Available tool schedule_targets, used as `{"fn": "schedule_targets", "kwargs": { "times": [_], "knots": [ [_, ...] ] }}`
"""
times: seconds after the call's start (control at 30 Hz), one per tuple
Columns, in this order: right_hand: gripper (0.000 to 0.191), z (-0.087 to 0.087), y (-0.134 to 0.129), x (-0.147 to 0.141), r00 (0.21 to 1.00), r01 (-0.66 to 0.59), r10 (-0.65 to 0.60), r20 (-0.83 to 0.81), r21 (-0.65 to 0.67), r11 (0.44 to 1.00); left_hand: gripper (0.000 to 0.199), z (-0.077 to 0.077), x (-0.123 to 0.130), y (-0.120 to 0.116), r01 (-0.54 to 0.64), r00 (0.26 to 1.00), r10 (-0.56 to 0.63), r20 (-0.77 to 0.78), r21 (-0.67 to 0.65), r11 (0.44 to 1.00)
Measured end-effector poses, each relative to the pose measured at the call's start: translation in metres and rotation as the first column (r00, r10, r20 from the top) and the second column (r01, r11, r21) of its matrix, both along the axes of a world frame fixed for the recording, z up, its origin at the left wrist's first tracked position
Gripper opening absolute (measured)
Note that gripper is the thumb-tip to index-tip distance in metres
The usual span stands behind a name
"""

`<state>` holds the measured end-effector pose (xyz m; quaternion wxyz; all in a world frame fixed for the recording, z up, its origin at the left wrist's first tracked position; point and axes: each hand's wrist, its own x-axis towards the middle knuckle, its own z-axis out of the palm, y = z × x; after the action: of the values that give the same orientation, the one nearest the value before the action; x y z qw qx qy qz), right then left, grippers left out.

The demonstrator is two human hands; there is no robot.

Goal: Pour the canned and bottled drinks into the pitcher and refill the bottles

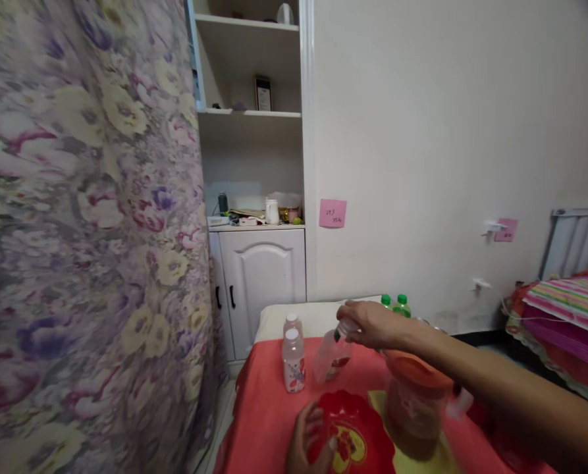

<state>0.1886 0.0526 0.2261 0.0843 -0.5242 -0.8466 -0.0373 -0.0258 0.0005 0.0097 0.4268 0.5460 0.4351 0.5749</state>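
Observation:
My right hand [367, 322] grips a clear plastic bottle [330, 359] by its top, and the bottle leans to one side over the red cloth. At the left rim of a red scalloped dish [367, 421] with a yellow design is my left hand [309, 442]; its thumb and fingers are apart, and I cannot tell whether it touches the dish. Two white-capped bottles [294, 365] with printed labels stand left of the held bottle. Under my right forearm, a pitcher [415, 408] with an orange lid and brownish liquid rests on a yellow cloth [439, 457].
Two green-capped bottles [401, 305] stand at the back, partly behind my right arm. A red cloth [264, 408] covers the table. A floral curtain [96, 230] hangs at left, beside a white cabinet [264, 283]. A bed [570, 316] is at far right.

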Motion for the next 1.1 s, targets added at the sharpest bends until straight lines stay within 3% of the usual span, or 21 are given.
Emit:
{"fn": "schedule_targets", "kwargs": {
  "times": [0.17, 0.27, 0.37, 0.5, 0.57, 0.67, 0.77, 0.93, 1.03, 1.1],
  "knots": [
    [0.028, -0.014, -0.082, 0.005, 0.973, -0.088, 0.089, -0.214, 0.013, 0.996, 0.074, -0.007, 0.008, -0.008, -0.063, 0.992, 0.078, -0.097, 0.149, 0.987],
    [0.027, -0.033, -0.114, 0.002, 0.932, -0.099, 0.087, -0.351, -0.015, 0.995, 0.080, -0.024, 0.014, -0.011, 0.023, 0.967, 0.041, -0.250, 0.250, 0.968],
    [0.034, -0.059, -0.131, 0.003, 0.875, -0.115, 0.092, -0.476, -0.018, 0.993, 0.086, -0.036, 0.014, -0.012, 0.124, 0.937, -0.025, -0.348, 0.265, 0.956],
    [0.055, -0.099, -0.143, 0.008, 0.725, -0.049, 0.060, -0.686, 0.036, 0.998, 0.075, -0.035, 0.005, -0.012, 0.183, 0.916, -0.069, -0.396, 0.258, 0.949],
    [0.057, -0.115, -0.148, 0.010, 0.636, 0.026, 0.008, -0.771, 0.032, 0.999, 0.069, -0.032, 0.001, -0.012, 0.173, 0.891, -0.025, -0.453, 0.289, 0.942],
    [0.047, -0.128, -0.158, 0.007, 0.549, 0.092, -0.028, -0.835, 0.028, 0.995, 0.059, -0.031, 0.001, -0.014, 0.108, 0.826, 0.132, -0.548, 0.383, 0.917],
    [0.039, -0.131, -0.166, 0.002, 0.479, 0.138, -0.041, -0.877, 0.030, 0.990, 0.056, -0.033, 0.003, -0.016, 0.097, 0.738, 0.290, -0.609, 0.521, 0.848],
    [0.030, -0.134, -0.173, -0.003, 0.389, 0.264, -0.068, -0.919, 0.040, 0.964, 0.066, -0.032, -0.001, -0.012, 0.162, 0.590, 0.531, -0.608, 0.734, 0.660],
    [0.028, -0.140, -0.172, -0.004, 0.385, 0.284, -0.073, -0.920, 0.043, 0.958, 0.068, -0.032, -0.007, -0.005, 0.192, 0.552, 0.623, -0.555, 0.811, 0.552],
    [0.028, -0.145, -0.171, -0.004, 0.395, 0.281, -0.061, -0.917, 0.058, 0.958, 0.069, -0.034, -0.009, -0.003, 0.204, 0.557, 0.628, -0.544, 0.822, 0.531]
  ]
}}
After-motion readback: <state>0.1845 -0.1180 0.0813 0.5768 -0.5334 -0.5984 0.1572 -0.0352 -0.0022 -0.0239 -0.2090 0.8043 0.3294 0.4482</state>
